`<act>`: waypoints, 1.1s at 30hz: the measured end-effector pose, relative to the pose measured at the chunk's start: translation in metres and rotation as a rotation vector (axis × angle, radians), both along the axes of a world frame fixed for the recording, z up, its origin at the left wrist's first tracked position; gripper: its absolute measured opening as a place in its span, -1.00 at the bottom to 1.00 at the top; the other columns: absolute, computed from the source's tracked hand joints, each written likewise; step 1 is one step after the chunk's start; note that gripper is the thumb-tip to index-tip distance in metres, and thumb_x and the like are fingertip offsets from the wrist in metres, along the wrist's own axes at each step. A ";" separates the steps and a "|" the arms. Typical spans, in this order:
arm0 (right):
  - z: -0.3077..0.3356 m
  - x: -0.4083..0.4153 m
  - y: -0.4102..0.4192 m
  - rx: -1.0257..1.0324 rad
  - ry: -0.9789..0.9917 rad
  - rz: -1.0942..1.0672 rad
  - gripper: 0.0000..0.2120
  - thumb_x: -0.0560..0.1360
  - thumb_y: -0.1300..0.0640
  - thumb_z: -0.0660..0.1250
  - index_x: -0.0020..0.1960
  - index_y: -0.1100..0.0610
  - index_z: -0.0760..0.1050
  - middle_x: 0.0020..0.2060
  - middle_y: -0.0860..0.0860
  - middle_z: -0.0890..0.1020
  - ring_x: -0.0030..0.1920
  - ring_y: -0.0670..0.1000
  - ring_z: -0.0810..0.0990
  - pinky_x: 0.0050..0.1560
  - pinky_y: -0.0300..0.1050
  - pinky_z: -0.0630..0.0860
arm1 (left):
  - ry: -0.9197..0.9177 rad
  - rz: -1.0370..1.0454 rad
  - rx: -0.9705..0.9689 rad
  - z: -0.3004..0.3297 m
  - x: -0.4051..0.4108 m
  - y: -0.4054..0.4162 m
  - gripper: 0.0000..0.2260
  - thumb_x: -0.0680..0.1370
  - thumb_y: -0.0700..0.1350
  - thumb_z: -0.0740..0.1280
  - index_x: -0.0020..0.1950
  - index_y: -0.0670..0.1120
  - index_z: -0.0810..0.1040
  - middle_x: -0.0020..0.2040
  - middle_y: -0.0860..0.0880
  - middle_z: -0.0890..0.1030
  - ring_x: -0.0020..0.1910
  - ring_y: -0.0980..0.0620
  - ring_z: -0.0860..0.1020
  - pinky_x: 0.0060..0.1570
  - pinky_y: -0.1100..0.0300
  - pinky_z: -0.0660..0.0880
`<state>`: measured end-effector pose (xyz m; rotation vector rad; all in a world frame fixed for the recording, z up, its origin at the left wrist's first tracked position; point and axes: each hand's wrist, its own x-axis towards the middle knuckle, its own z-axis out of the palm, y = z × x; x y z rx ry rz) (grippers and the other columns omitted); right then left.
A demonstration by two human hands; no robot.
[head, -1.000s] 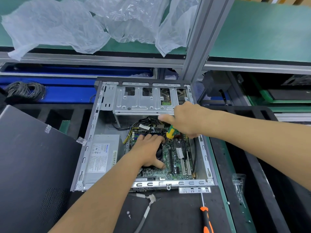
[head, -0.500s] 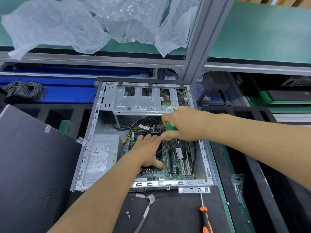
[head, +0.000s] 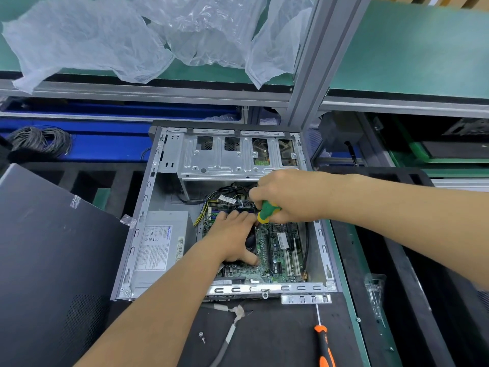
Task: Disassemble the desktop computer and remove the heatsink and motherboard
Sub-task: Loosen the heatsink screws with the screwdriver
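Observation:
The open desktop case (head: 148,213) lies flat in front of me with its side off. Inside, the green motherboard (head: 280,250) fills the right half. My left hand (head: 232,239) lies flat over the black heatsink fan (head: 250,241), hiding most of it. My right hand (head: 288,197) grips the green and yellow handle of a screwdriver (head: 267,211), which points down at the board beside the heatsink. Its tip is hidden behind my left fingers.
A grey power supply (head: 158,247) sits in the case's left half, a metal drive cage (head: 232,157) at the back. The removed black side panel (head: 47,260) leans at left. An orange screwdriver (head: 324,345), loose screws (head: 202,337) and a grey cable (head: 227,337) lie in front.
My right hand has turned on the green screwdriver and shifted slightly left and down over it. My left hand has stayed on the heatsink fan.

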<state>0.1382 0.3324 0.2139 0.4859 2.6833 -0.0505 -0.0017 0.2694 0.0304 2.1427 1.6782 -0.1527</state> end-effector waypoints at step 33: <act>0.003 0.001 0.000 0.064 -0.056 0.077 -0.75 0.55 -0.03 0.28 0.18 0.01 0.38 0.02 0.01 0.49 0.07 0.08 0.48 0.04 0.05 0.50 | -0.007 -0.003 -0.004 0.000 0.000 0.000 -0.06 0.22 0.45 0.37 0.43 0.01 0.17 0.33 0.02 0.35 0.26 -0.05 0.28 0.22 -0.02 0.18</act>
